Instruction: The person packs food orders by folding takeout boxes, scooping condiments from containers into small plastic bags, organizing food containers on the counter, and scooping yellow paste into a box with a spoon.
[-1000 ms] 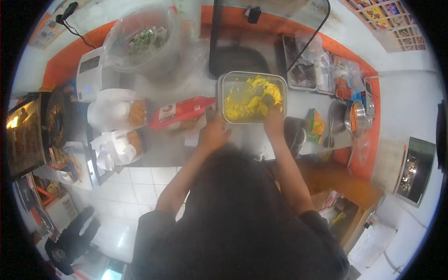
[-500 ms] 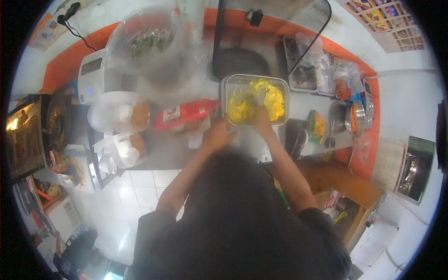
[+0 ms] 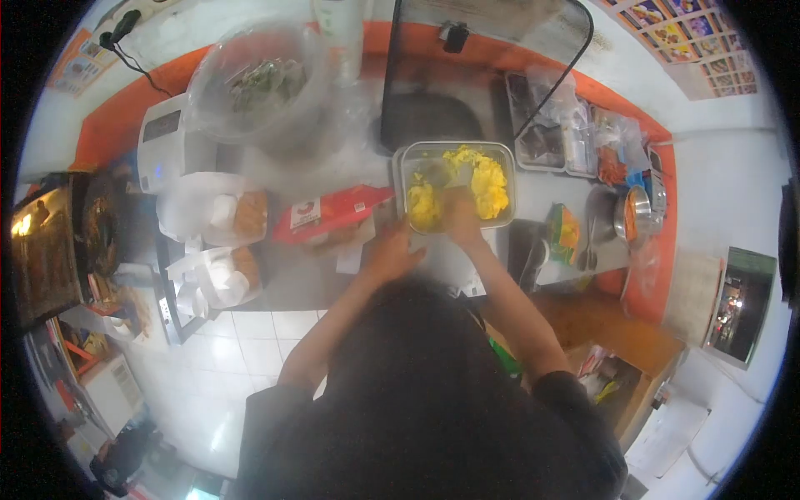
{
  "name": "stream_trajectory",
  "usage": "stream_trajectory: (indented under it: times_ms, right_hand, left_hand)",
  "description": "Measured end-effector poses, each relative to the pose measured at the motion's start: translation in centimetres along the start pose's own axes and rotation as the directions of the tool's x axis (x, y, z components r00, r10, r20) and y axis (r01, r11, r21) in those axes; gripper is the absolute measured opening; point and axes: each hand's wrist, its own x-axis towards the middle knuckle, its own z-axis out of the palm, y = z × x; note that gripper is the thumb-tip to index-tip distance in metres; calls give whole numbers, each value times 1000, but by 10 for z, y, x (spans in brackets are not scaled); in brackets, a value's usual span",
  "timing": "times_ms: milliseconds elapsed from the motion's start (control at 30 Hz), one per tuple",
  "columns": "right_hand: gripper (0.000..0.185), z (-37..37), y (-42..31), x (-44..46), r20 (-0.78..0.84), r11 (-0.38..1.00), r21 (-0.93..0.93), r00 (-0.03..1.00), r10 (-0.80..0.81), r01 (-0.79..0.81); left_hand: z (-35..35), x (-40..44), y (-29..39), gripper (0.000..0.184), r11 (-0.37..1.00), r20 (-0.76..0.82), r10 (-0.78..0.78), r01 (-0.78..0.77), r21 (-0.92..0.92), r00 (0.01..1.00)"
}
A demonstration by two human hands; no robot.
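A clear rectangular container (image 3: 510,187) holds soft, lumpy yellow food (image 3: 490,185), heaped along its right and far sides with another lump at the near left. My right hand (image 3: 460,215) reaches in over the near edge, fingers closed and pointing down; a blurred greyish shape lies by them, too unclear to name. At the container's near-left corner is my left hand (image 3: 393,252), its fingers along the side and its thumb apart at the front, gripping that corner. A red packet (image 3: 333,210) lies on the counter just left of the container.
To the left stand two open packs with white and brown contents (image 3: 250,215), a white device (image 3: 171,133) and a big clear plastic tub (image 3: 250,92). Behind the container is a dark-framed clear panel (image 3: 492,58). At right are trays (image 3: 542,142), a yellow-green packet (image 3: 565,233) and a metal bowl (image 3: 633,212).
My right hand and the blurred shape beside it have moved slightly left inside the container. Part of the yellow food at the left is displaced, baring more of the bottom. My left hand stays at the corner.
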Motion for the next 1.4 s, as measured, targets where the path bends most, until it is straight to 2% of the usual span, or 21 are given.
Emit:
stream_trajectory:
  times_ms: [67, 133, 200, 233, 267, 367, 533, 567, 633, 667, 733, 800, 867, 933, 1000, 1033, 1133, 1200, 1267, 1333, 1400]
  right_hand:
    - [27, -3, 16, 4, -418, 981, -50, 896, 150, -188]
    - [29, -2, 33, 19, -501, 949, 80, 810, 304, -306]
    - [31, 4, 40, 23, -444, 948, 88, 840, 312, -306]
    - [31, 9, 41, 18, -329, 964, -98, 922, 205, -249]
    - [31, 8, 32, 13, -332, 963, -96, 921, 206, -250]
    - [39, -7, 24, 8, -22, 995, -60, 997, -77, 75]
    - [50, -30, 9, 21, -302, 977, -134, 946, 118, -165]
    - [50, -20, 18, 18, -282, 986, -38, 949, 143, -160]
    - [42, -1, 35, 7, -101, 951, -309, 994, -47, 14]
    - [42, -4, 27, 2, -102, 951, -309, 994, -48, 14]
    - [36, -19, -4, -2, 88, 983, -90, 985, -151, 159]
    - [34, -24, -10, 0, 93, 987, -117, 990, -102, 113]
    - [32, -25, 7, 8, -151, 987, -153, 988, 30, -53]
    - [33, -10, 31, -1, -100, 966, -237, 992, 78, -99]
    - [35, -14, 1, -21, 25, 956, -208, 979, -204, 205]
    - [38, -18, -19, -20, 124, 988, -113, 988, -89, 103]
    - [43, -14, -23, -2, 44, 987, -123, 993, 109, -103]
    - [40, 0, 6, 14, -4, 986, -166, 1000, -30, 28]
    - [32, 1, 3, 21, 136, 975, -169, 983, -124, 146]
    - [27, -6, -11, 9, 197, 979, -168, 977, -85, 119]
    - [24, -16, -10, -8, 248, 915, -365, 965, -85, 174]
  left_hand:
    - [5, -1, -5, 95, 999, -19, 26, -26, -36, 999]
    - [4, -2, -2, 96, 996, -35, 59, -62, -67, 998]
    - [0, -5, 5, 97, 981, 11, -13, 14, -195, 1000]
    - [0, -5, 5, 97, 982, 13, -10, 12, -191, 1000]
    - [1, -5, 5, 97, 985, 9, 7, -6, -171, 1000]
    - [10, -1, -2, 97, 993, -10, 26, -27, -116, 1000]
    - [5, -5, 5, 97, 991, -16, -8, 6, -132, 1000]
    - [3, -6, 7, 97, 988, 0, -32, 32, -151, 999]
    - [5, -6, 6, 98, 984, 17, -54, 56, -168, 998]
    - [10, -4, 1, 98, 980, 21, -53, 56, -193, 998]
    - [7, -3, 3, 98, 973, 20, -58, 61, -221, 998]
    - [-6, -8, 15, 98, 982, 96, -99, 113, -149, 990]
    - [4, -8, 8, 99, 977, 68, -81, 93, -193, 994]
    - [5, -8, 7, 99, 972, 33, -55, 61, -228, 998]
    - [2, -8, 10, 100, 972, 41, -76, 83, -222, 996]
    - [0, -5, 9, 100, 972, 32, -75, 80, -222, 997]
    - [8, -7, 6, 101, 980, 33, -56, 61, -188, 998]
    - [18, -6, -1, 102, 980, -41, 14, -22, -199, 999]
    - [26, -4, -6, 102, 984, -47, 12, -20, -178, 999]
    - [28, 0, -13, 102, 988, -61, 14, -23, -150, 998]
    - [32, 0, -15, 102, 984, -98, 59, -75, -163, 993]
